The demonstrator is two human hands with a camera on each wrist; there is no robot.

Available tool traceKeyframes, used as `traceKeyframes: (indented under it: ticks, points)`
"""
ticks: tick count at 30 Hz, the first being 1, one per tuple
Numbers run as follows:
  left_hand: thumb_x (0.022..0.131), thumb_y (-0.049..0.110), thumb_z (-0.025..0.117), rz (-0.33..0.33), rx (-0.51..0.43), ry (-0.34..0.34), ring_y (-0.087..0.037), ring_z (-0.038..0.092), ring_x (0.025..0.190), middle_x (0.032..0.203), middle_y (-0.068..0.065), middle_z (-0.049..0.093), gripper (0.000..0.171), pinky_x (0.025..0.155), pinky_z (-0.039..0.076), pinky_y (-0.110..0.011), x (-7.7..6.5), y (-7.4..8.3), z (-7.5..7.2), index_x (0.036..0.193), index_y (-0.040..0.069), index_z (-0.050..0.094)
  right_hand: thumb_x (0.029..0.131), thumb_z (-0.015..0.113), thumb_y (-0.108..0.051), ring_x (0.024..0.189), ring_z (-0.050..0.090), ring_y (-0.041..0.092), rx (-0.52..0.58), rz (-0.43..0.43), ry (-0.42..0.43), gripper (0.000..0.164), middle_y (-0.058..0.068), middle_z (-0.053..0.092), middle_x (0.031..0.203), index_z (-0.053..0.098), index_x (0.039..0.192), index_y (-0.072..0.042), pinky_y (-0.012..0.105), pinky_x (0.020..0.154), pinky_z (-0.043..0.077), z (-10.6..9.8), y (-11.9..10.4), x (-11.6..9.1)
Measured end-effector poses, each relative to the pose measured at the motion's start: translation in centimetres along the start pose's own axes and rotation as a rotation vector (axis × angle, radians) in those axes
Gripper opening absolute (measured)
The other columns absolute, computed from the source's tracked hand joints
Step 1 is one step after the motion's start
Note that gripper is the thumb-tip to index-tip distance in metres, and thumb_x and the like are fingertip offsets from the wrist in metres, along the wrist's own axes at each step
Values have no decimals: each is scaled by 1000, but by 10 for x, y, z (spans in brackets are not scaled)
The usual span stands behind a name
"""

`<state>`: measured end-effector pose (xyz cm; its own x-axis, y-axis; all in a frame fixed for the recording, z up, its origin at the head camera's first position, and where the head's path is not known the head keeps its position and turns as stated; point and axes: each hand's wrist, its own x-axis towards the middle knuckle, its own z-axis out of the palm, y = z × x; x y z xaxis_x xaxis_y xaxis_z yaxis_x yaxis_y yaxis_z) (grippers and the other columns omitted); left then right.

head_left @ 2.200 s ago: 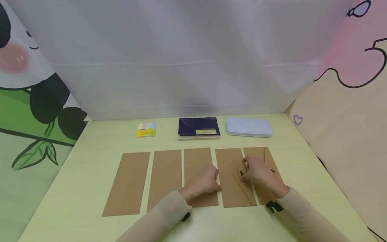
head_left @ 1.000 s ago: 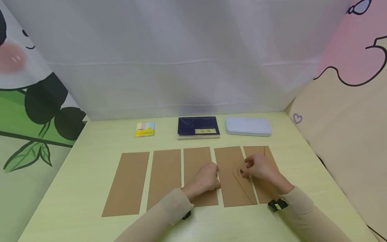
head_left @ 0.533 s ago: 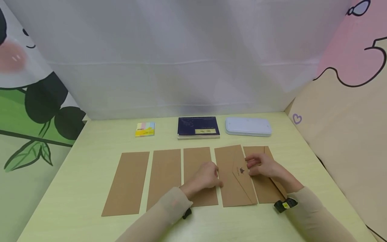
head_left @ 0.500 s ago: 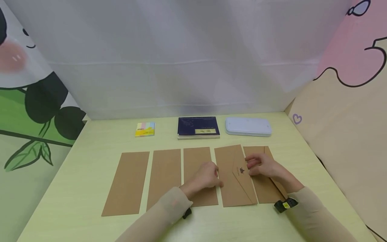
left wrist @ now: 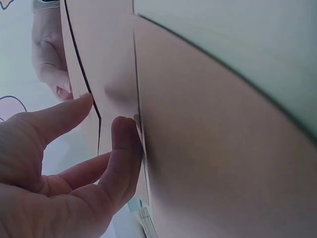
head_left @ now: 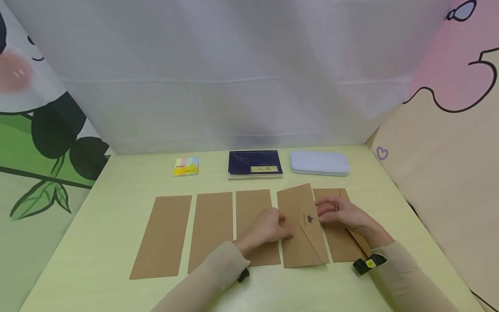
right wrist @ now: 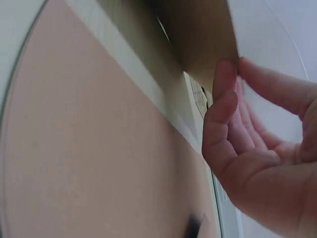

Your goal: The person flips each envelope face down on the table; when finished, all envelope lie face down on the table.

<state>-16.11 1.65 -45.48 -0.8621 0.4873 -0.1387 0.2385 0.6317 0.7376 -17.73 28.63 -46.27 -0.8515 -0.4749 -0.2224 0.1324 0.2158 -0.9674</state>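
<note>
A brown kraft envelope [head_left: 302,247] with a pointed flap and a small crown print is tilted, its right side raised off the table. My right hand [head_left: 343,215] pinches that raised edge between thumb and fingertips; the right wrist view shows the underside of the envelope [right wrist: 200,37] above the table. My left hand [head_left: 262,232] is at the envelope's left edge, its thumb over the paper and its fingers loosely bent. In the left wrist view, a gap shows between the left thumb [left wrist: 74,111] and fingers.
Flat brown envelopes lie in a row: three plain ones to the left, including the leftmost envelope [head_left: 161,236], and a flapped envelope [head_left: 341,247] under my right hand. Behind stand a sticky-note pack [head_left: 186,166], a dark blue book [head_left: 253,161] and a pale tin case [head_left: 319,163].
My right hand has moved slightly right and raised the envelope's right side, which lay flat before. My left thumb has come further over the envelope's left part.
</note>
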Motion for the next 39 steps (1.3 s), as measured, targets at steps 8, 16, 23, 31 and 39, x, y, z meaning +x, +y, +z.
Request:
traceKeyframes:
  ticks: [8, 16, 23, 31, 39]
  points:
    - [92, 37, 63, 80, -65, 6, -6, 40, 49, 56, 7, 44, 28, 44, 31, -22, 3, 1, 1, 81, 12, 69, 91, 59, 2, 102, 62, 28, 2, -150, -159, 46, 25, 61, 114, 41, 132, 13, 37, 85, 48, 4, 0, 5]
    - [96, 46, 51, 7, -146, -8, -10, 46, 59, 65, 2, 51, 46, 51, 37, -27, 3, 10, -2, 116, 9, 69, 88, 55, 9, 100, 56, 28, -258, -200, -160, 40, 17, 60, 113, 50, 127, 8, 34, 82, 48, 20, -2, 13]
    - [95, 50, 50, -9, -166, -12, -12, 47, 63, 111, -9, 65, 59, 53, 38, -28, 2, 12, -1, 132, 5, 56, 87, 63, 2, 98, 57, 29, -296, -168, -189, 42, 15, 60, 113, 51, 127, 5, 37, 83, 49, 32, -5, 15]
    - [95, 52, 48, 11, -173, 16, -13, 54, 111, 130, -6, 56, 60, 76, 46, -27, 1, 13, 2, 133, 6, 56, 88, 65, -2, 96, 59, 27, -273, -113, -208, 41, 15, 61, 111, 52, 127, 5, 35, 76, 51, 39, -7, 18]
    - [96, 49, 50, 27, -238, 18, -14, 60, 71, 90, -4, 68, 54, 56, 44, -27, 0, 16, -1, 129, 8, 60, 87, 61, 3, 93, 58, 27, -234, -56, -162, 60, 20, 58, 114, 34, 141, 6, 40, 70, 52, 47, -12, 17]
